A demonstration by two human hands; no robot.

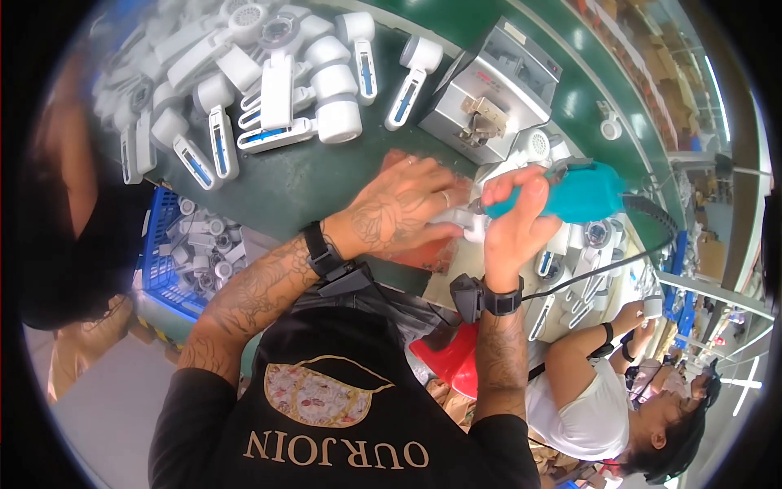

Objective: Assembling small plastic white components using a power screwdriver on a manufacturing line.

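My right hand [521,224] is wrapped around a teal electric screwdriver [585,194] with a dark cord running from its end. Its tip points left, at a small white plastic part [470,226] on the worktop. My left hand [399,204] is closed over that part, thumb and fingers at its edge. How much of the part lies under the fingers is hidden. Beneath my left hand lies a reddish mat [419,254]. Both wrists wear black straps with dark modules.
White round-headed devices with long handles [277,90] are heaped at the far left, several showing blue strips. A grey metal machine [493,94] stands ahead. More devices [599,244] lie right. A blue basket [155,244] of white parts is at left; co-workers [586,367] sit either side.
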